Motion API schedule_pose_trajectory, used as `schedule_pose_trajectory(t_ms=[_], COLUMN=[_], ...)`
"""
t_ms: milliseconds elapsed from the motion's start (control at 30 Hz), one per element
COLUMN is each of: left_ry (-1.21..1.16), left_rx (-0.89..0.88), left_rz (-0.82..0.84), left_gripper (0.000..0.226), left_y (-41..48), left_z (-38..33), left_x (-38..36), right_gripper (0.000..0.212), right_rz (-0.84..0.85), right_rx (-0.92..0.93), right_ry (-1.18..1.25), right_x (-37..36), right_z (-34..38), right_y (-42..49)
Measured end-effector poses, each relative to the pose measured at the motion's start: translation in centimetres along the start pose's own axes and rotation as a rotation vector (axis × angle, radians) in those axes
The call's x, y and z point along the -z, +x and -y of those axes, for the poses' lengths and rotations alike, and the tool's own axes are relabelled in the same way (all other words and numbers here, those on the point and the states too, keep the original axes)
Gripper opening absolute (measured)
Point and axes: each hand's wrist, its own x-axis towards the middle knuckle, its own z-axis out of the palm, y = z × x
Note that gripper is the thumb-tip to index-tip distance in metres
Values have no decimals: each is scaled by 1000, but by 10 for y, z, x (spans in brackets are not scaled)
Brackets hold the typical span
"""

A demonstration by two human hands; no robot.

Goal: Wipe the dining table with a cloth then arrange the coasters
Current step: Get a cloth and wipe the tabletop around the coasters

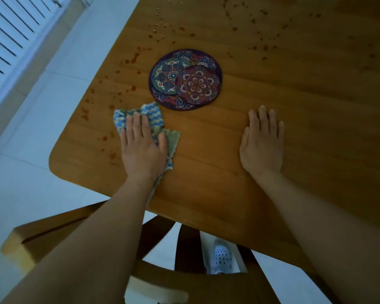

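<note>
Cloth (pixel 150 116) sits pressed under the flat fingers of my left hand (pixel 142 150), spills (pixel 85 112) just left of the fingertips, coasters (pixel 184 80) ahead-right; my right hand (pixel 261 145) rests flat, empty.

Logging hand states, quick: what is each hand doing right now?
Left hand: open, pressing flat on the cloth.
Right hand: open, flat on the table, holding nothing.

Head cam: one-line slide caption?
Left hand presses a blue cloth on the stained wooden table; right hand rests flat near stacked patterned coasters.
</note>
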Motion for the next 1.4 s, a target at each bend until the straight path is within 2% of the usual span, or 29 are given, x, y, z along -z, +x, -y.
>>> schedule_pose_trajectory(t_ms=[133, 300, 500, 733, 933, 1033, 1133, 1233, 1400], left_ry=[-33, -17, -9, 8, -44, -53, -46, -23, -26], left_rx=[-64, -127, 96, 170, 128, 122, 286, 465, 578], left_rz=[26, 67, 22, -4, 0, 14, -18, -40, -87], left_gripper=[71, 71, 64, 64, 67, 67, 66, 63, 64], left_y=[-51, -65, -19, 4, -47, -50, -37, -18, 25], left_z=[-29, -7, 31, 26, 16, 29, 55, 88, 109], left_x=[0, 2, 6, 5, 5, 5, 6, 7, 10], right_gripper=[52, 52, 53, 49, 48, 48, 51, 52, 51], right_rz=[23, 35, -23, -15, 24, 113, 188, 158, 119], right_rx=[8, 56, 275, 434, 595, 591, 544, 540, 546], right_ry=[-8, 27, 81, 85, 148, 129, 68, 49, 52], right_x=[3, 5, 0, -4, -2, -9, -24, -30, -33], right_z=[2, 0, -1, 10, 87, 134, 150, 150, 152], right_y=[-1, -4, -3, 3, 23, 40, 46, 44, 42])
